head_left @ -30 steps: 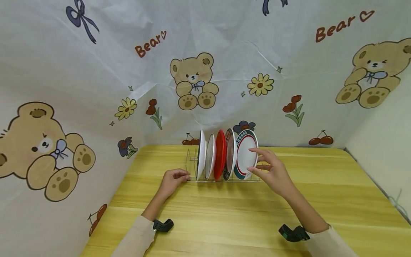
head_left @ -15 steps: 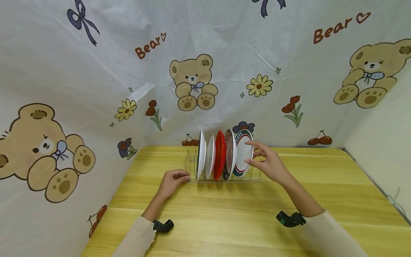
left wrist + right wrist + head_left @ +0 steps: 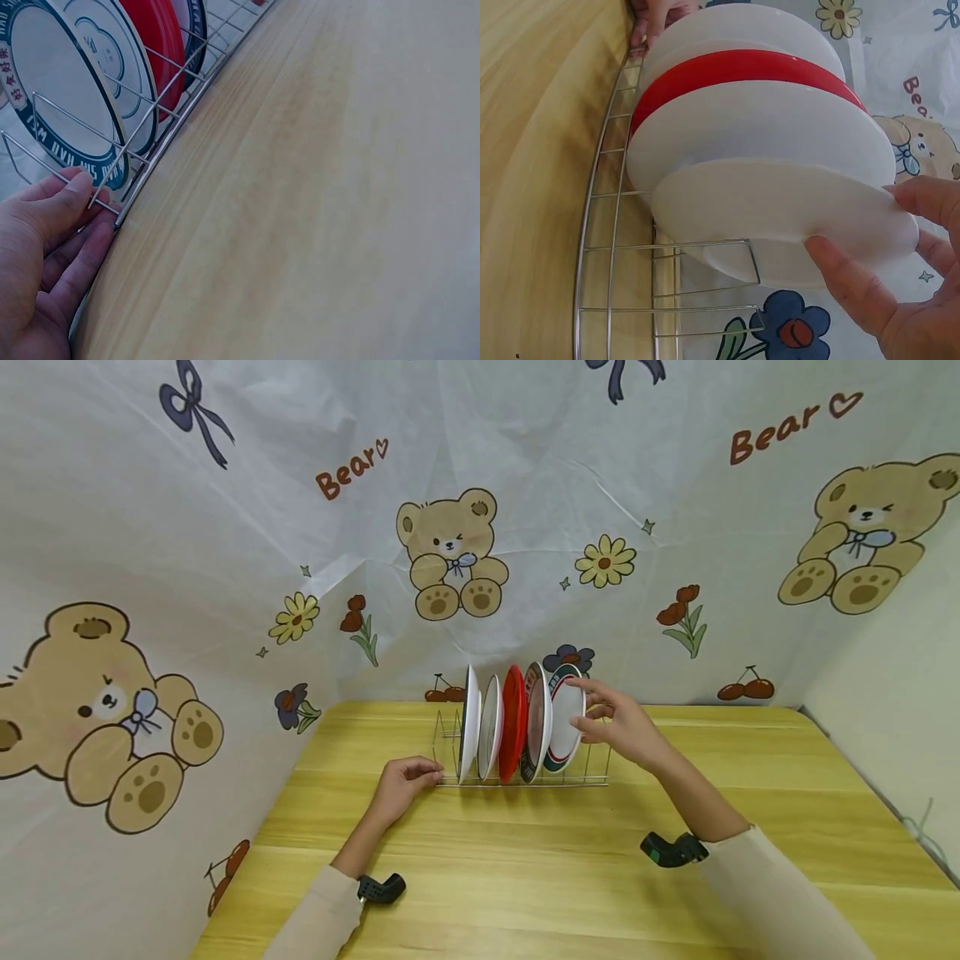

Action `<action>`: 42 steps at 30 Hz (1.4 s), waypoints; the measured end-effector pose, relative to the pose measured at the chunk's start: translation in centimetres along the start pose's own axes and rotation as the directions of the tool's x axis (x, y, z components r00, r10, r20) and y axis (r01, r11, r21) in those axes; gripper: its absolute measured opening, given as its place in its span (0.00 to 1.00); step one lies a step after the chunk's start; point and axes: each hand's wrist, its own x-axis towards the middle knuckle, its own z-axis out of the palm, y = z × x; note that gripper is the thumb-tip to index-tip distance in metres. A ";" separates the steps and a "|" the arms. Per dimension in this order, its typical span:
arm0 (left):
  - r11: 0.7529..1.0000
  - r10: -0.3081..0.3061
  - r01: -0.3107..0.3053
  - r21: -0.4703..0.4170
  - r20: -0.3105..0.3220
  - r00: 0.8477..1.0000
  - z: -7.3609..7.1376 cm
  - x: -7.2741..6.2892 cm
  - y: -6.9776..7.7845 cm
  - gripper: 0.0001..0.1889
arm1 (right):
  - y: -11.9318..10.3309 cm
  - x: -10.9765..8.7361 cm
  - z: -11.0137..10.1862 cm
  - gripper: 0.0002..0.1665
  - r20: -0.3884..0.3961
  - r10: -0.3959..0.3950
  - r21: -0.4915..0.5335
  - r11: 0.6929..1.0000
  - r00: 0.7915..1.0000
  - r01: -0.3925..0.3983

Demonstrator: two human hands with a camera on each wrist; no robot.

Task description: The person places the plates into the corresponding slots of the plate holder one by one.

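Observation:
A wire dish rack (image 3: 525,785) stands on the table with several plates upright in it. At its left end my left hand (image 3: 401,785) pinches the wire between thumb and fingers, as the left wrist view shows (image 3: 52,240). My right hand (image 3: 626,727) holds the far edge of the rightmost plate (image 3: 564,731), white with a green and red rim. In the right wrist view my thumb presses the white back of that plate (image 3: 780,199), which stands slightly tilted. To its left are a brownish-centred plate (image 3: 537,722), a red plate (image 3: 513,722) and two white plates (image 3: 471,727).
The rack rests near the back edge of the wooden table (image 3: 510,877). Behind it hangs a pale cloth (image 3: 525,452) printed with bears and flowers. Bare wire slots (image 3: 675,307) lie right of the held plate.
My right hand has moved left with the green-rimmed plate, bringing it closer to the brownish-centred one and turning it more edge-on. The left hand stays on the rack.

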 end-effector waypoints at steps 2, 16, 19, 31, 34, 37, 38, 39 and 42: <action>1.000 0.005 -0.005 -0.005 0.003 1.000 0.0 0.0 0.0 0.06 | 0.0 0.3 -0.1 0.35 0.010 0.023 0.015 1.000 1.000 -0.023; 1.000 -0.005 0.005 0.023 0.020 1.000 0.1 -0.3 2.2 0.06 | 0.3 1.7 0.0 0.34 0.050 0.094 0.152 0.983 0.994 -0.101; 1.000 -0.003 0.002 0.029 0.027 1.000 0.1 -0.3 2.4 0.06 | 0.6 1.8 0.1 0.34 0.047 0.102 0.164 0.980 0.994 -0.108; 1.000 0.011 -0.011 0.021 -0.014 1.000 0.1 -0.2 0.6 0.07 | 1.3 0.9 0.7 0.39 -0.052 0.047 0.058 0.997 0.998 -0.044; 1.000 0.014 -0.014 -0.011 -0.018 1.000 0.2 -0.2 0.6 0.08 | 1.9 0.3 0.8 0.36 -0.153 0.017 0.042 0.999 0.988 -0.011; 0.998 0.019 -0.020 -0.052 -0.023 1.000 0.3 -0.2 0.6 0.10 | 2.8 -0.5 0.7 0.29 -0.286 0.014 0.078 0.997 0.958 0.009; 0.998 0.022 -0.024 -0.062 -0.029 0.999 0.3 -0.3 0.6 0.10 | 3.1 -0.7 0.6 0.27 -0.317 0.019 0.099 0.995 0.948 0.013; 0.997 0.026 -0.028 -0.071 -0.033 0.999 0.3 -0.3 0.7 0.11 | 3.4 -1.0 0.5 0.25 -0.339 0.028 0.116 0.993 0.940 0.013; 0.995 0.025 -0.030 -0.093 -0.051 0.998 0.3 -0.2 0.8 0.10 | 4.1 -1.7 0.4 0.22 -0.334 0.071 0.176 0.984 0.940 -0.012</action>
